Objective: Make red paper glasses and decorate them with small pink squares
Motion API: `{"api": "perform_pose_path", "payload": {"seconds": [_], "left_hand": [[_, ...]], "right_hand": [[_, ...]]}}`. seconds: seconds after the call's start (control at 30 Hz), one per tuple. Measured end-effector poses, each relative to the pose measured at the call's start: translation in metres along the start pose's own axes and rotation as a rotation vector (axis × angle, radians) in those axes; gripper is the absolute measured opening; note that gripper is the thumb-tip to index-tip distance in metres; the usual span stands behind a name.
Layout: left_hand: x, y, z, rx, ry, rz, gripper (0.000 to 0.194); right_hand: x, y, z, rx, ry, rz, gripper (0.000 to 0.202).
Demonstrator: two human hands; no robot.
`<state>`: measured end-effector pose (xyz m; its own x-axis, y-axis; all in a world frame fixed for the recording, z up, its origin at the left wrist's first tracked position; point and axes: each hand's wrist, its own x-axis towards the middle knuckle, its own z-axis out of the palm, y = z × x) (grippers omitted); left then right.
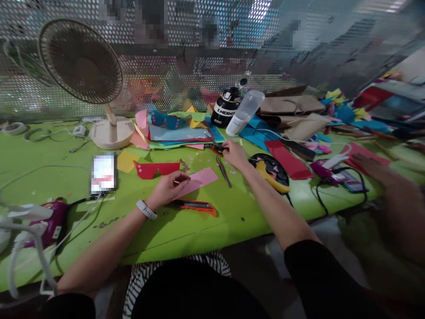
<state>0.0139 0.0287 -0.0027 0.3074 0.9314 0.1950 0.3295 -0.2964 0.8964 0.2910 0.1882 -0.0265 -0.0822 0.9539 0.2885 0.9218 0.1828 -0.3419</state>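
Observation:
My left hand [170, 187] rests with curled fingers over the near end of a pink paper strip [202, 178]; what the fingertips pinch, if anything, is too small to name. Farther forward, my right hand [235, 155] has its fingers closed at a small dark tool with some red [216, 149], whose kind I cannot make out. Tweezers [223, 172] lie between the hands. An orange-edged utility knife [195, 205] is just below the strip. Behind my left hand stands a red paper eyeglass shape [156, 169] with pink bits on it.
A fan [112, 132] and a phone [103, 172] are at left. A black bottle [223, 108], a clear bottle [245, 113] and stacked paper [179, 134] stand behind. A yellow banana-like thing [270, 177] lies on a black tray [283, 170]. Another person's hand [370, 166] is at right.

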Motion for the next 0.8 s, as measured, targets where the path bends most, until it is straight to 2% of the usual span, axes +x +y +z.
{"api": "perform_pose_path", "payload": {"seconds": [0.13, 0.33, 0.4, 0.5, 0.57, 0.67, 0.8], "left_hand": [[-0.001, 0.003, 0.0, 0.181, -0.034, 0.087, 0.019], [0.0, 0.011, -0.002, 0.505, -0.144, 0.214, 0.025], [0.001, 0.014, -0.004, 0.576, -0.177, 0.191, 0.028], [0.0, 0.019, -0.009, 0.633, -0.215, 0.134, 0.027], [-0.002, 0.023, -0.014, 0.644, -0.202, 0.12, 0.026], [-0.006, 0.026, -0.021, 0.634, -0.157, 0.11, 0.026], [-0.015, 0.023, -0.02, 0.606, -0.123, 0.118, 0.027]], "right_hand": [[-0.011, -0.012, -0.01, 0.003, 0.04, -0.059, 0.032], [-0.057, -0.037, -0.03, 0.055, 0.028, -0.243, 0.024], [-0.069, -0.041, -0.034, -0.002, 0.019, -0.212, 0.023], [-0.078, -0.043, -0.035, -0.14, -0.078, -0.084, 0.025], [-0.079, -0.043, -0.034, -0.224, -0.164, -0.009, 0.026], [-0.076, -0.04, -0.03, -0.262, -0.248, 0.033, 0.017], [-0.072, -0.031, -0.025, -0.186, -0.186, 0.076, 0.013]]}}
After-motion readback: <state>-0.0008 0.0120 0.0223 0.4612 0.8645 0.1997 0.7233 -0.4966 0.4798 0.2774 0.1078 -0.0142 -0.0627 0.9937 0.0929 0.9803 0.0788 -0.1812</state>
